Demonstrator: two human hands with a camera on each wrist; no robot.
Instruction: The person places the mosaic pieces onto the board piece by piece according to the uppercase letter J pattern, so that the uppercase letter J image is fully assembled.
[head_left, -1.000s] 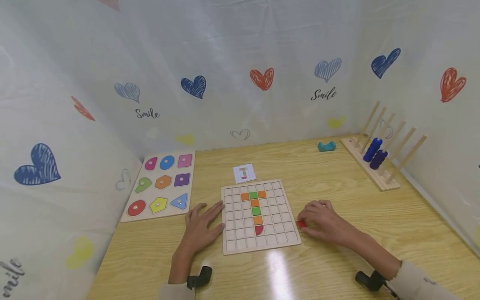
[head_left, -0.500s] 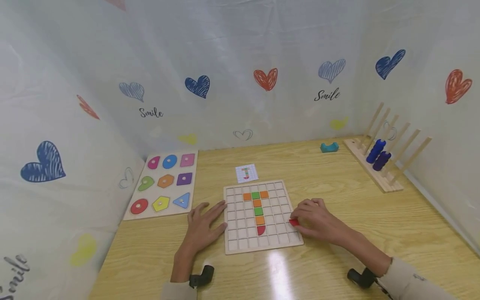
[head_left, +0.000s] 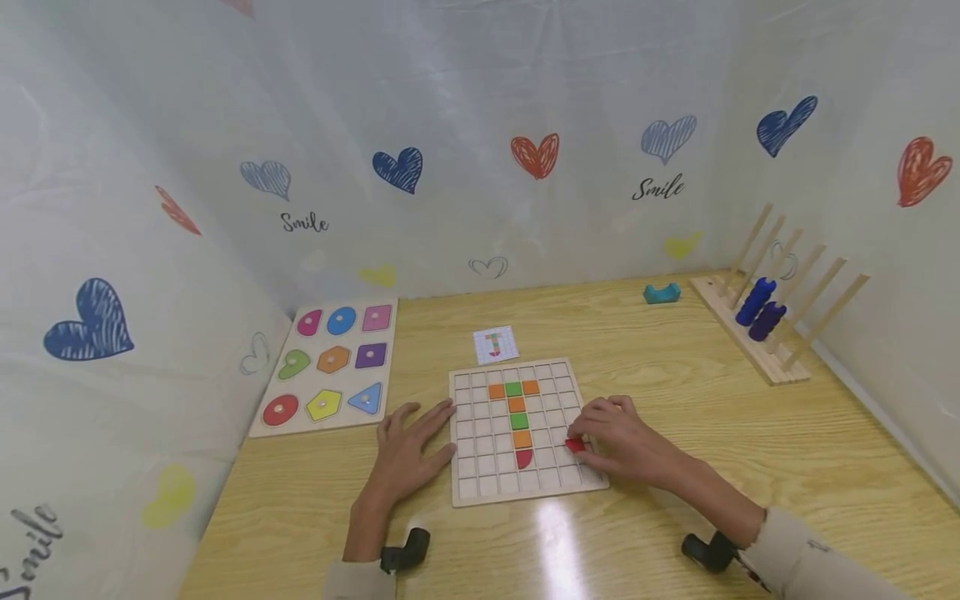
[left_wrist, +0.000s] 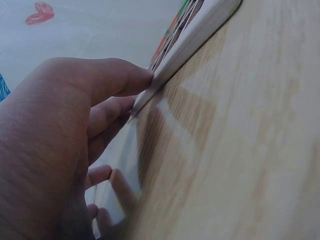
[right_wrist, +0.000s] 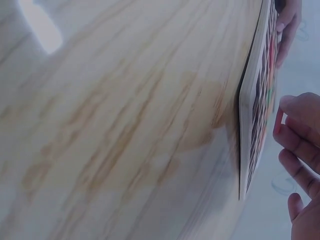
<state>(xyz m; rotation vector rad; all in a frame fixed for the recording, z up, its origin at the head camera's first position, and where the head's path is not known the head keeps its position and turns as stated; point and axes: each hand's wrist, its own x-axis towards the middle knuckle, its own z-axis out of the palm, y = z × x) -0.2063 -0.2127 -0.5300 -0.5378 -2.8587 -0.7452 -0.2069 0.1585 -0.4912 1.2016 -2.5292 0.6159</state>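
Observation:
A wooden grid board [head_left: 480, 487] lies on the table, with orange and green square tiles set in a T shape and a red quarter-round tile [head_left: 523, 459] at the stem's foot. My left hand [head_left: 408, 454] touches the board's left edge with thumb and fingertips, fingers fairly straight. My right hand [head_left: 626, 442] pinches a red tile [head_left: 574, 446] between thumb and finger over the board's right columns. Seen from the right wrist, that red tile [right_wrist: 278, 120] stands on edge above the board; its full outline is hidden by the fingers.
Behind the board lies a small pattern card [head_left: 496, 344]. A shape puzzle board [head_left: 315, 429] with knobbed pieces is at the left. At the right stands a wooden peg rack [head_left: 772, 367] with blue and purple pieces, and a teal piece [head_left: 662, 293] lies near the back wall.
My right hand has carried the red tile leftward, from beside the board's right edge to over its right columns. The left hand stays at the left edge. The head view has shifted slightly.

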